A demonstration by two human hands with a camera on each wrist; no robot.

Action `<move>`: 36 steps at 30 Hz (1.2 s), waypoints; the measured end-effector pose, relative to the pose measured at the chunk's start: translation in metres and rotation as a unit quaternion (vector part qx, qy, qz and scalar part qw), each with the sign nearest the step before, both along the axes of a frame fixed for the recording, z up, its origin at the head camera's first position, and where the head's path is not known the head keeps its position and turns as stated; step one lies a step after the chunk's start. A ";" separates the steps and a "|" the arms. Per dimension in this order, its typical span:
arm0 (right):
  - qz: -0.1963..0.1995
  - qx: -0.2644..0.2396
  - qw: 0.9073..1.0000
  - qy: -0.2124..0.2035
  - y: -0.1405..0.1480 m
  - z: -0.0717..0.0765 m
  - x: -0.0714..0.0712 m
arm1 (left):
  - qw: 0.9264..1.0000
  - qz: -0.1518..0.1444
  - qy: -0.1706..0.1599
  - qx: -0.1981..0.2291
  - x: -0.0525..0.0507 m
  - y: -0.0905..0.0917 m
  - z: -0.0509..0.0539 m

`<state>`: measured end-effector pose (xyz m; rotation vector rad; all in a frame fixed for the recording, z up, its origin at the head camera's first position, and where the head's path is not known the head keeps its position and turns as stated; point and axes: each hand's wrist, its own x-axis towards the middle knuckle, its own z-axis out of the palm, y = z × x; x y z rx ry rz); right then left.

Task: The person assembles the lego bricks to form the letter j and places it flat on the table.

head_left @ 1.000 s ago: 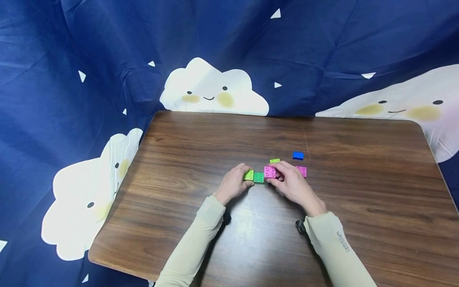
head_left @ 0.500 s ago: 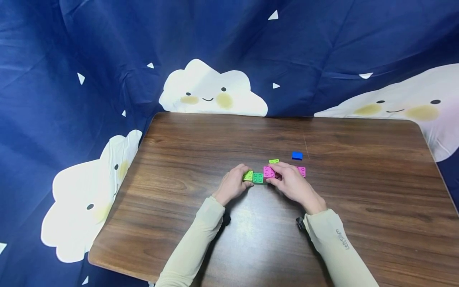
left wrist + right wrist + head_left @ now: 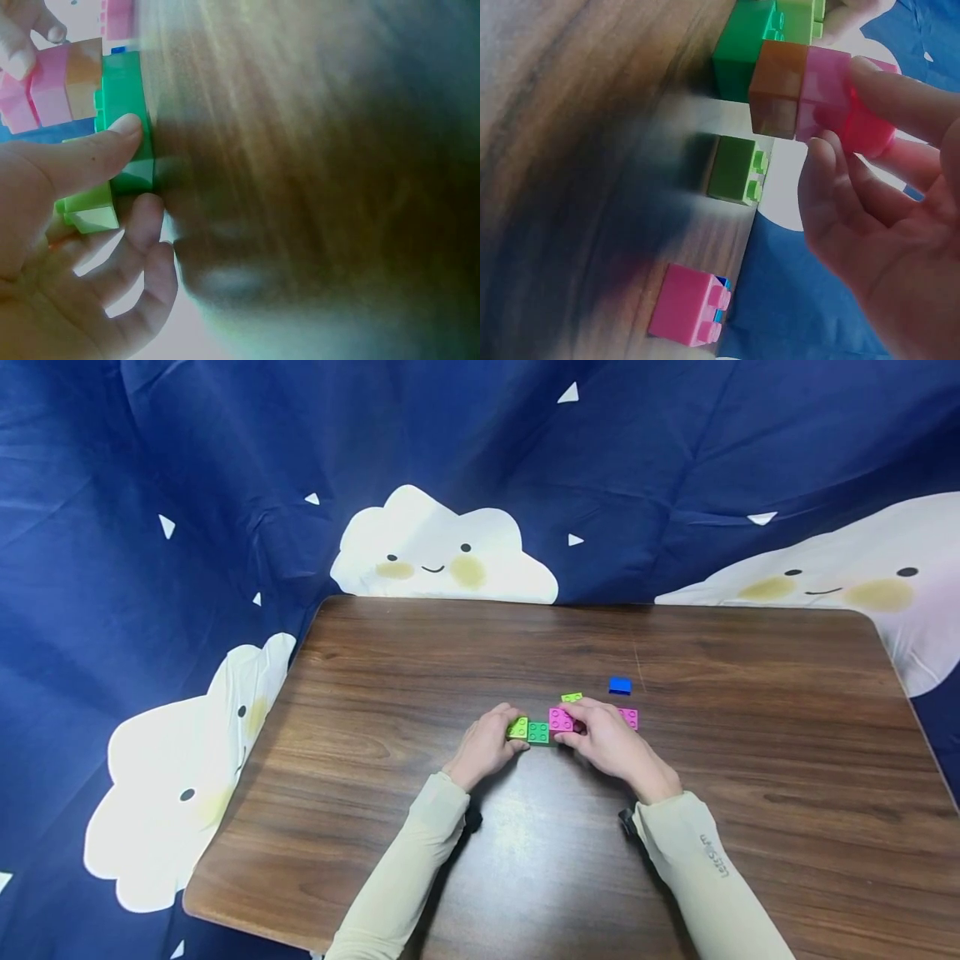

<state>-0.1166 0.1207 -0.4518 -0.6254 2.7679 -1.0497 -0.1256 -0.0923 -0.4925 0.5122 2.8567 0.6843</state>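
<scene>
Pink stack point(image 3: 823, 90) in right hand point(image 3: 617, 745), seemingly raised.

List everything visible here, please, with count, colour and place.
Long brick: one, green, in the left hand
Lime bricks: two, lime, one on the long brick, one beyond the right hand
Pink bricks: three, pink, two stacked in the right hand, one loose beside it
Orange brick: one, orange, under the stacked pink pair
Blue brick: one, blue, beyond the loose pink one
Table: one, brown, under the bricks
Cloth: one, blue with white clouds and triangles, behind the table
Hands: two, bare, at the bricks
Sleeves: two, cream, on both arms
Wrist devices: two, black, at the cuffs
</scene>
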 end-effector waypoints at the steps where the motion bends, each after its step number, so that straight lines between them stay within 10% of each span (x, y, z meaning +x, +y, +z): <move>1: 0.002 0.002 1.000 -0.004 0.000 0.001 -0.001 | 1.000 0.000 0.000 0.000 0.000 0.000 0.000; 36: 0.027 0.025 0.996 -0.086 0.001 0.008 -0.015 | 1.000 -0.002 -0.001 0.002 0.000 -0.001 0.000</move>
